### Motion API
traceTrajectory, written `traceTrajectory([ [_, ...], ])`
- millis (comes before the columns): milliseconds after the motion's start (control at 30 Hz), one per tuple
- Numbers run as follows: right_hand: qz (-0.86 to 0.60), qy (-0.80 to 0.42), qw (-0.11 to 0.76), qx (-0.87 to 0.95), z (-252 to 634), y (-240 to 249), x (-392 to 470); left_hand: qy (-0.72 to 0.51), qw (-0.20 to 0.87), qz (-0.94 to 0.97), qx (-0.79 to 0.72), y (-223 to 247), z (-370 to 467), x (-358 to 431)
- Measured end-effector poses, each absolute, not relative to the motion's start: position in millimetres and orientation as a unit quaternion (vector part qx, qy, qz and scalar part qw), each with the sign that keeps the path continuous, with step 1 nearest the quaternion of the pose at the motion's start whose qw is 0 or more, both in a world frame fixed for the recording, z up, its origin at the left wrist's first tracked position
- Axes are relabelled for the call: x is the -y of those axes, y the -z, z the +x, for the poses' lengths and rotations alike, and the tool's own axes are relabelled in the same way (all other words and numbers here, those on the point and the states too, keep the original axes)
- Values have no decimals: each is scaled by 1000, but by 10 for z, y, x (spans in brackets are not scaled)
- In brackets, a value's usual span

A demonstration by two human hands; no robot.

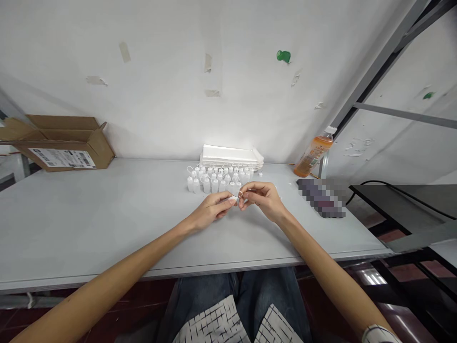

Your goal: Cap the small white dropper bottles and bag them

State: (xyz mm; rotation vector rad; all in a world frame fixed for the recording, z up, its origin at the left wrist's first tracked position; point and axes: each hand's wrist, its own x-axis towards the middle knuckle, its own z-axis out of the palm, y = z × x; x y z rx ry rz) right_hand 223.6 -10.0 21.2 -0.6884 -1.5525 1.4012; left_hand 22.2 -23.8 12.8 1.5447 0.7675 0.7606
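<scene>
Above the middle of the table (150, 205), my left hand (210, 208) is closed around a small white plastic bottle (233, 198), most of it covered by the fingers. My right hand (264, 199) pinches a thin white loop (240, 194) at the bottle's top end. Just behind my hands, several similar small white bottles (214, 185) with caps stand upright in rows close together. Some of them have thin loops sticking up. My hands partly hide the nearest ones.
A stack of white trays (228, 153) lies against the wall behind the bottles. An open cardboard box (102, 150) stands at the far left. On the right are a tilted drink bottle (310, 157) with orange liquid and a blurred dark flat object (321, 197).
</scene>
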Motion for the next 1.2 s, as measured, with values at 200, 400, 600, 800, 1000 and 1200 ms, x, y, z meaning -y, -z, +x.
traceTrajectory([
  [200, -279, -533, 458, 654, 2229, -234, 110, -331, 598, 648, -336, -105, 229, 235],
  [400, -297, -495, 475, 664, 2148, -212, 101, -334, 586, 645, -360, -66, 194, 180],
  [600, -323, -468, 485, 664, 2088, -144, 90, -345, 495, 696, -389, -100, 178, 169],
  [800, -333, -477, 466, 667, 2057, -149, 89, -356, 460, 713, -392, -114, 194, 181],
  [1000, -308, -508, 463, 658, 2085, -163, 72, -361, 479, 708, -372, -134, 210, 157],
  [1200, -315, -493, 497, 641, 2123, -256, 77, -378, 425, 728, -384, -219, 221, 216],
])
